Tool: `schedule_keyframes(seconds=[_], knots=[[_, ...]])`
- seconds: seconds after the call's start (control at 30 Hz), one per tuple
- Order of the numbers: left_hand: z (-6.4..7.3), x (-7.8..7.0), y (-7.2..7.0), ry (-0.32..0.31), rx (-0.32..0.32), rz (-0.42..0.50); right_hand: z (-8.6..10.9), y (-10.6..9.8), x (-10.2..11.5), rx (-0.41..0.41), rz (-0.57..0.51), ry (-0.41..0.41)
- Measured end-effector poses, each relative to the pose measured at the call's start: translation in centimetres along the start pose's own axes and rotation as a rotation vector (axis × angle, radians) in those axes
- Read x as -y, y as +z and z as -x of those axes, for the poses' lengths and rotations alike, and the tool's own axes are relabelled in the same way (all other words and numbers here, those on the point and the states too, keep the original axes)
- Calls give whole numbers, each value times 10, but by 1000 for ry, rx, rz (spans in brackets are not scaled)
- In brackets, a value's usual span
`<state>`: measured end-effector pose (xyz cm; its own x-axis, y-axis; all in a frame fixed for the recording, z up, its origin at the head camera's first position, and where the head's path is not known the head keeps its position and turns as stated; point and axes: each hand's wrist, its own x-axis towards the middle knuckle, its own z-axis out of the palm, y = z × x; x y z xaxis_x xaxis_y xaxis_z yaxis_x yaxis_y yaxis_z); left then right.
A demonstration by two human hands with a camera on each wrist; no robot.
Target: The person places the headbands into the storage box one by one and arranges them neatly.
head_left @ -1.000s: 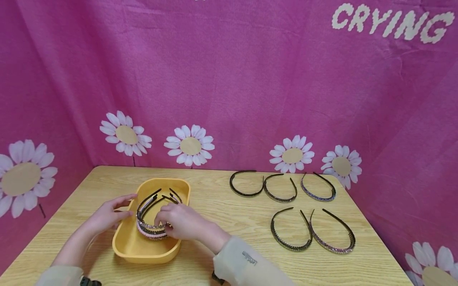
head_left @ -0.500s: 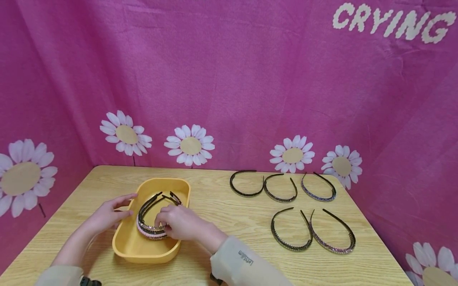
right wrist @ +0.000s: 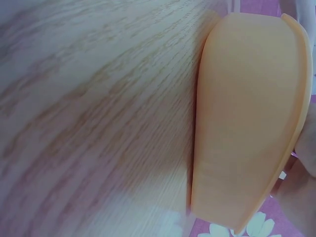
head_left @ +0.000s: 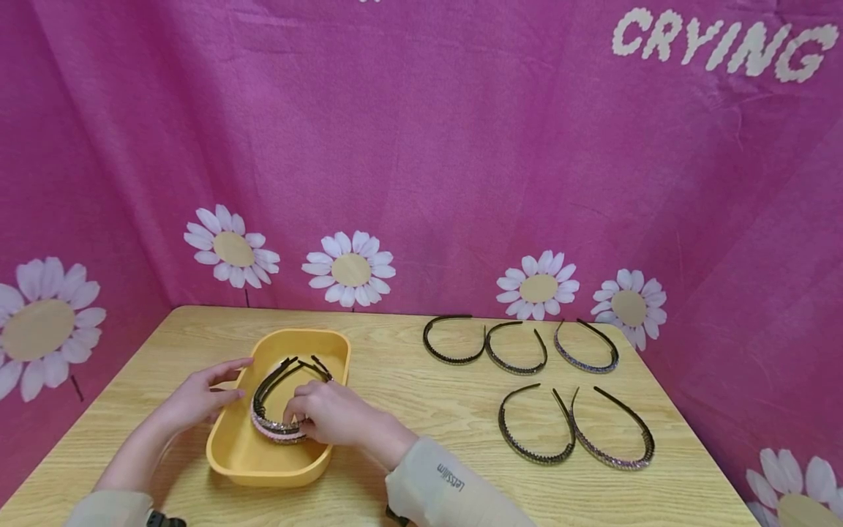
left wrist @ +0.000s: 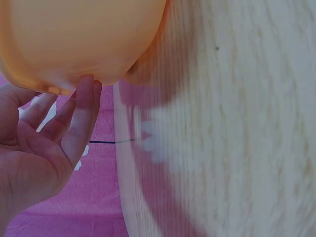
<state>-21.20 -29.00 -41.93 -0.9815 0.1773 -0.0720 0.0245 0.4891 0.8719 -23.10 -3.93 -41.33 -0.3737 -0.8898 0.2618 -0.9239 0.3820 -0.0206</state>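
A yellow plastic tub (head_left: 263, 468) stands on the left of the table with several nested headbands inside. Some are black and toothed; one has a pink front (head_left: 266, 430), and beaded fronts show too. My right hand (head_left: 336, 413) reaches over the tub's right rim, its curled fingers pinching headbands at their front; which ones is hidden by the hand. At the left rim my left hand (head_left: 197, 399) touches the tub with fairly straight fingers. In the left wrist view, those fingers (left wrist: 85, 98) rest against the tub's outer wall (left wrist: 84, 39). The right wrist view shows mostly the tub's outside (right wrist: 247, 108).
On the right of the wooden table (head_left: 408, 439) lie more headbands: a back row with a black one (head_left: 454, 361), a beaded one (head_left: 516, 367) and a blue one (head_left: 586, 366); in front, a dark one (head_left: 536, 459) and a pinkish one (head_left: 619, 462). A pink floral cloth (head_left: 421, 183) hangs behind.
The headbands in the tub have shifted closer together, their ends bunching up and dropping slightly. My right hand has moved only a little. The left hand stays on the tub.
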Motion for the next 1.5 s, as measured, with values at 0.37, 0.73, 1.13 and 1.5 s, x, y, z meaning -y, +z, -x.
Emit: schedule_keyframes(seconds=[0.37, 0.73, 1.13, 1.5], knots=[[1, -2, -1, -8, 12, 20, 2, -4, -2, -1, -41, 10], [0, -2, 2, -6, -2, 10, 9, -28, -5, 1, -76, 6], [1, -1, 1, 5, -9, -10, 25, -64, -7, -47, -59, 15], [1, -2, 2, -7, -5, 8, 44, -98, -11, -80, -89, 6]])
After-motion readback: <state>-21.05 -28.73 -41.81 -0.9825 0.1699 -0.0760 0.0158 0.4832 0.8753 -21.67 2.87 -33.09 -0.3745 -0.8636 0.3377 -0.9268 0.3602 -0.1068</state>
